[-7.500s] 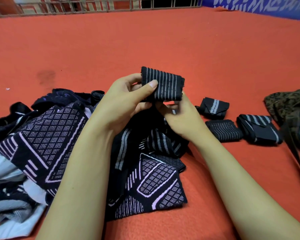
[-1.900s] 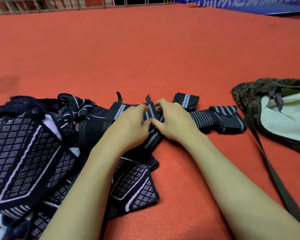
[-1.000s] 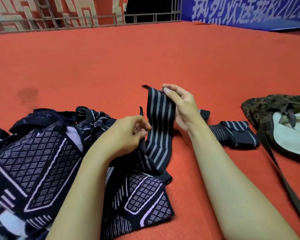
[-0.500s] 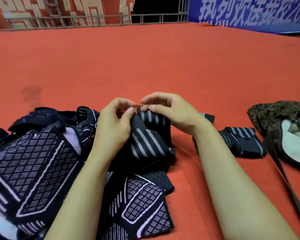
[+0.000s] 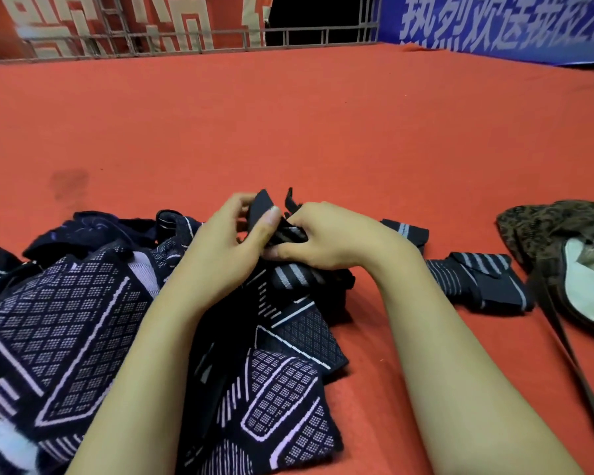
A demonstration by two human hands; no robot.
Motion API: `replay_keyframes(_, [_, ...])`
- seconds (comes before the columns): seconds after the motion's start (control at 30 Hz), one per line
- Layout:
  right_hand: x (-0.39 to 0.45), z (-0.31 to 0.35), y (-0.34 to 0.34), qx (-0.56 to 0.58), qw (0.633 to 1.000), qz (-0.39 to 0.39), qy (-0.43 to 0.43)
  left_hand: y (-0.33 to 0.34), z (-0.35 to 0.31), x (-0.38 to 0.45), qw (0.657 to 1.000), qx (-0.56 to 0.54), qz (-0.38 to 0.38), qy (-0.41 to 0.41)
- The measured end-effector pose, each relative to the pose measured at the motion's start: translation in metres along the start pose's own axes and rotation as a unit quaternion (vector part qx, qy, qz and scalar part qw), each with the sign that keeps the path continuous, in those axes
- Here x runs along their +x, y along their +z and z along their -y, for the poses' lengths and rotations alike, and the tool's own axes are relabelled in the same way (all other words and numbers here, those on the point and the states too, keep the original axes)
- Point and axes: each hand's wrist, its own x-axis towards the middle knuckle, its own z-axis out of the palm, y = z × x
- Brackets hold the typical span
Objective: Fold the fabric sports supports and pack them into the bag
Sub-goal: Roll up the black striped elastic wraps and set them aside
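Observation:
Both hands work on one black striped wrist support (image 5: 290,234) at the middle of the red mat. My left hand (image 5: 227,241) pinches its black end flap between thumb and fingers. My right hand (image 5: 326,240) grips the bunched strap from the right, and the striped tail (image 5: 295,275) hangs below. A heap of dark patterned supports (image 5: 83,320) lies left and under my forearms. Folded supports (image 5: 477,282) lie to the right, one more (image 5: 407,231) behind my right wrist. The brown patterned bag (image 5: 542,231) lies open at the right edge, with its pale lining (image 5: 583,289) showing.
The bag's dark strap (image 5: 576,368) trails toward the lower right corner. The red mat (image 5: 288,132) stretches far ahead to a metal railing (image 5: 186,39) and a blue banner (image 5: 494,25). A dark stain (image 5: 69,180) marks the mat at left.
The long striped strap held up a second ago has been gathered into a tight bundle between both hands, which have closed together. The view has tilted up slightly.

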Motion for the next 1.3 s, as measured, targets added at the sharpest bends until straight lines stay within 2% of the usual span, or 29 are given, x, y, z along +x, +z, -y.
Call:
replay_keyframes(0.07, [-0.001, -0.004, 0.000, -0.001, 1.000, -0.008, -0.003, -0.005, 0.011, -0.002, 0.992, 0.090, 0.090, -0.009])
replay_keyframes(0.1, [-0.002, -0.008, -0.001, 0.001, 1.000, -0.014, -0.001, -0.008, 0.016, -0.002, 0.987, 0.120, 0.109, -0.006])
replay_keyframes(0.2, [-0.006, -0.020, -0.008, 0.030, 0.999, -0.027, 0.015, -0.015, 0.020, -0.002, 0.987, 0.124, 0.099, 0.031])
replay_keyframes(0.33, [-0.014, -0.032, -0.015, 0.060, 0.997, -0.040, 0.024, -0.014, 0.017, -0.003, 0.990, 0.094, 0.101, 0.021])
replay_keyframes(0.53, [-0.012, -0.028, -0.015, 0.053, 0.989, -0.141, 0.002, -0.012, 0.012, -0.003, 0.994, 0.087, 0.065, 0.013])
replay_keyframes(0.63, [-0.013, -0.023, -0.016, 0.098, 0.987, -0.123, -0.034, -0.008, 0.003, -0.005, 0.999, 0.004, 0.033, 0.013])
replay_keyframes(0.7, [-0.014, -0.022, -0.017, 0.133, 0.984, -0.114, -0.034, -0.007, -0.001, -0.007, 0.998, -0.021, 0.023, 0.052])
replay_keyframes(0.8, [-0.020, -0.025, -0.020, 0.206, 0.974, -0.093, -0.027, -0.008, -0.004, -0.007, 0.992, 0.002, 0.045, 0.120])
replay_keyframes(0.87, [-0.023, -0.027, -0.022, 0.236, 0.969, -0.067, -0.024, -0.009, -0.003, -0.007, 0.989, 0.028, 0.049, 0.135])
replay_keyframes(1.1, [-0.027, -0.026, -0.022, 0.279, 0.960, -0.002, -0.015, 0.004, -0.002, -0.010, 0.990, 0.105, -0.016, 0.096])
replay_keyframes(1.2, [-0.025, -0.025, -0.023, 0.286, 0.958, -0.009, 0.001, 0.003, -0.005, -0.009, 0.997, 0.033, 0.016, 0.062])
replay_keyframes(1.3, [-0.020, -0.022, -0.023, 0.205, 0.977, -0.055, 0.002, 0.000, -0.008, -0.010, 0.995, -0.062, 0.079, 0.021])
